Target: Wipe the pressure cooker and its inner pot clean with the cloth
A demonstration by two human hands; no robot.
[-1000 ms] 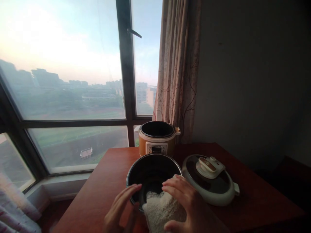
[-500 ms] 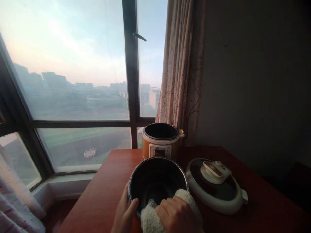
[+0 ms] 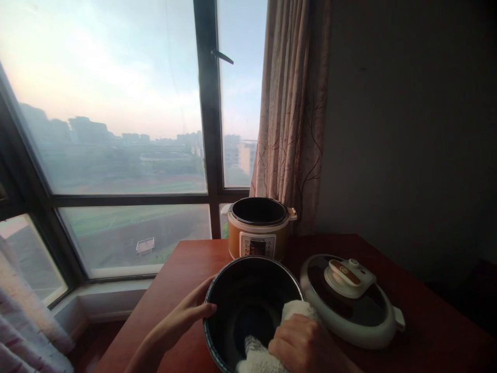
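A dark inner pot (image 3: 248, 295) stands on the red-brown table (image 3: 182, 269) right in front of me. My left hand (image 3: 186, 313) is curled round the pot's left rim, thumb on the edge. My right hand (image 3: 306, 344) is closed on a white fluffy cloth (image 3: 260, 357), which it presses against the pot's inner wall on the near right. The cloth drapes over the rim beside my knuckles.
An orange-and-white electric cooker (image 3: 258, 228) stands open at the table's far edge by the window. Its round lid (image 3: 349, 298) lies flat to the right of the pot. A patterned curtain (image 3: 291, 114) hangs behind; a dark wall is on the right.
My left hand went from hovering open to gripping the pot's left rim. My right hand closed on the cloth and pushed it down inside the pot, toward the right.
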